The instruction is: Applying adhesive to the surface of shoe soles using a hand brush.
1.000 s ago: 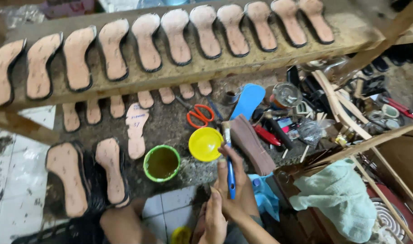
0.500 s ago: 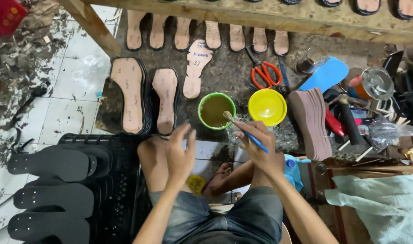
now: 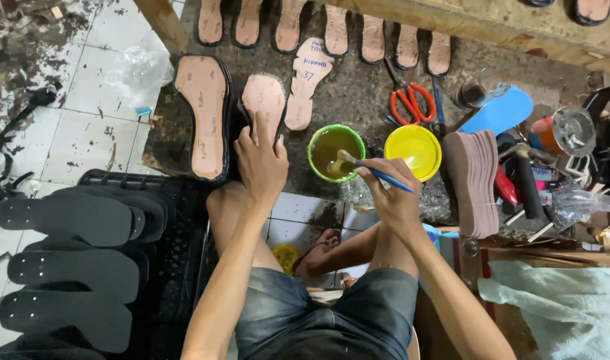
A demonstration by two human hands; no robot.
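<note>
My left hand (image 3: pixel 260 160) rests with spread fingers on the heel end of a tan sandal insole (image 3: pixel 265 100) lying on the dark work surface. A larger black-edged insole (image 3: pixel 202 113) lies just left of it. My right hand (image 3: pixel 391 193) grips a blue-handled brush (image 3: pixel 378 173) whose bristles dip into a green bowl (image 3: pixel 334 152) of yellowish-brown glue. A yellow bowl (image 3: pixel 413 151) sits right of the green one. A paper sole pattern (image 3: pixel 303 83) lies above the bowls.
Black rubber soles (image 3: pixel 65 260) are stacked on a black crate at left. A pile of brown insoles (image 3: pixel 475 180), red scissors (image 3: pixel 409 101), a blue sole shape (image 3: pixel 499 112), a tin can (image 3: pixel 562 132) and tools crowd the right. More insoles (image 3: pixel 331 27) line the back.
The view has shifted down and closer. My left hand has moved forward onto the tan insole. My right hand has put the brush into the green bowl.
</note>
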